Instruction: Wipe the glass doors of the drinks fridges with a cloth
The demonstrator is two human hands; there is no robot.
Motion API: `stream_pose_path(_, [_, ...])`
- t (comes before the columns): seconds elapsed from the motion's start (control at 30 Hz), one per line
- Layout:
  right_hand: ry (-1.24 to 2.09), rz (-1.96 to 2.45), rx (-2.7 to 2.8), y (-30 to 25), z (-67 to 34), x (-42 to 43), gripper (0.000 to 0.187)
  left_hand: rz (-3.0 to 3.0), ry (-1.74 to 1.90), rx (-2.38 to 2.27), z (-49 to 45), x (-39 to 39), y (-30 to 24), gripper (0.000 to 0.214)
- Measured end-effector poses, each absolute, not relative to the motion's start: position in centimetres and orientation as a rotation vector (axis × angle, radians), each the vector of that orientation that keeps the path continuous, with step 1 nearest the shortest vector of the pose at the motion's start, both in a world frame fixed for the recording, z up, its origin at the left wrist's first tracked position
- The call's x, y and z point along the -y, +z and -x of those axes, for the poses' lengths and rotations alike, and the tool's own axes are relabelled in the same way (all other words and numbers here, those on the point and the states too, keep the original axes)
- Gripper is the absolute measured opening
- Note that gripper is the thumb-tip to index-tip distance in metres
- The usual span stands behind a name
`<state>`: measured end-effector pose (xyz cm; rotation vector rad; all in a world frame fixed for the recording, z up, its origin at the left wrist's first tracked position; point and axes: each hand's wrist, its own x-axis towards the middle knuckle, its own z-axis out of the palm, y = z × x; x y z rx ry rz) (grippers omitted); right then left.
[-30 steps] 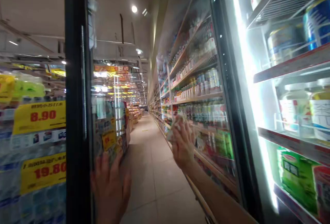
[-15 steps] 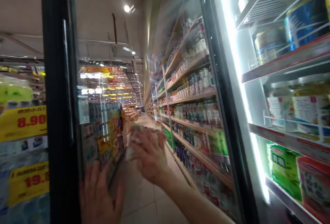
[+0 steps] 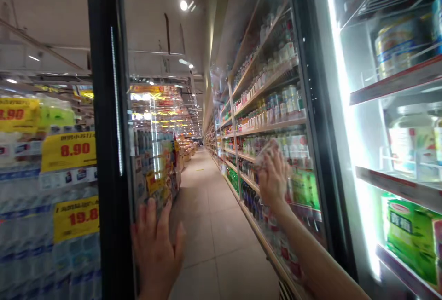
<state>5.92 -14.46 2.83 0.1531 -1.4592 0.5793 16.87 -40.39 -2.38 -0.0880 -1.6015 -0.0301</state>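
Note:
In front of me stands a glass cooler door (image 3: 207, 226) with a black frame (image 3: 108, 152), swung out from the lit cooler. My left hand (image 3: 157, 240) lies against the lower left of the pane, fingers spread, beside the frame. On the right half of the glass, my right hand (image 3: 274, 178) presses a crumpled pale cloth (image 3: 269, 150) to the surface. The cloth is partly covered by the fingers and a little blurred.
To the right, the cooler's shelves (image 3: 397, 81) hold cans, jars (image 3: 410, 139) and green packs (image 3: 409, 235). At left stand stacked bottle packs (image 3: 31, 254) with yellow price signs (image 3: 69, 150). Through the glass show an aisle floor (image 3: 202, 199) and stocked drink shelves (image 3: 255, 127).
My right hand has moved with the cloth from the middle of the pane to its right side and slightly up. The left hand stays on the glass. The whole view has shifted somewhat.

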Motion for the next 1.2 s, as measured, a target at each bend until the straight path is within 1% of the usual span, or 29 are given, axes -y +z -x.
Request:
stream_pose_path(0.1, [0.769, 0.083, 1.398, 2.4, -3.4, 9.1, 0.049, 0.081, -0.025, 1.597, -16.8, 40.4, -2.4, 0.068])
stream_pose_path(0.17, [0.780, 0.092, 1.370, 1.6, -3.6, 9.0, 0.049, 0.076, -0.026, 1.594, -16.6, 40.4, -2.5, 0.068])
stream_pose_path(0.23, [0.664, -0.077, 1.403, 0.5, -5.1, 11.5, 0.048, 0.070, -0.031, 1.582, -16.5, 40.4, -2.5, 0.069])
stream_pose_path(0.33, [0.369, -0.549, 1.493, -0.4, -7.5, 15.9, 0.046, 0.068, -0.028, 1.589, -16.6, 40.4, -2.5, 0.070])
stream_pose_path(0.4, [0.313, -0.620, 1.484, -0.2, -8.0, 17.1, 0.046, 0.070, -0.021, 1.620, -16.7, 40.4, -2.5, 0.070])
stream_pose_path(0.53, [0.573, -0.186, 1.365, 0.9, -7.1, 16.5, 0.047, 0.063, -0.010, 1.631, -16.9, 40.3, -2.5, 0.070])
stream_pose_path(0.6, [0.532, -0.258, 1.404, 1.0, -6.8, 16.2, 0.048, 0.063, -0.008, 1.626, -16.9, 40.4, -2.6, 0.071])
stream_pose_path(0.7, [0.322, -0.531, 1.485, 1.0, -6.4, 14.7, 0.046, 0.078, -0.002, 1.625, -17.0, 40.6, -2.7, 0.072])
stream_pose_path(0.73, [0.318, -0.520, 1.499, 1.1, -6.0, 13.6, 0.045, 0.083, -0.001, 1.625, -17.0, 40.6, -2.7, 0.071])
stream_pose_path(0.77, [0.368, -0.438, 1.500, 1.3, -5.5, 12.2, 0.045, 0.083, -0.002, 1.625, -17.0, 40.5, -2.7, 0.071])
stream_pose_path(0.87, [0.660, -0.040, 1.425, 1.5, -3.5, 8.0, 0.049, 0.064, -0.009, 1.620, -16.9, 40.4, -2.7, 0.071])
stream_pose_path(0.93, [0.741, 0.067, 1.378, 0.9, -3.1, 7.2, 0.050, 0.054, -0.012, 1.613, -16.8, 40.3, -2.7, 0.071])
stream_pose_path(1.0, [0.640, -0.054, 1.395, -0.1, -3.6, 8.4, 0.049, 0.052, -0.011, 1.610, -16.7, 40.3, -2.8, 0.071])
stream_pose_path(1.13, [0.307, -0.511, 1.509, -1.2, -5.7, 12.4, 0.047, 0.039, -0.007, 1.617, -16.7, 40.5, -2.7, 0.068])
stream_pose_path(1.2, [0.342, -0.460, 1.492, -0.8, -6.3, 13.4, 0.047, 0.041, -0.002, 1.624, -16.8, 40.4, -2.6, 0.067])
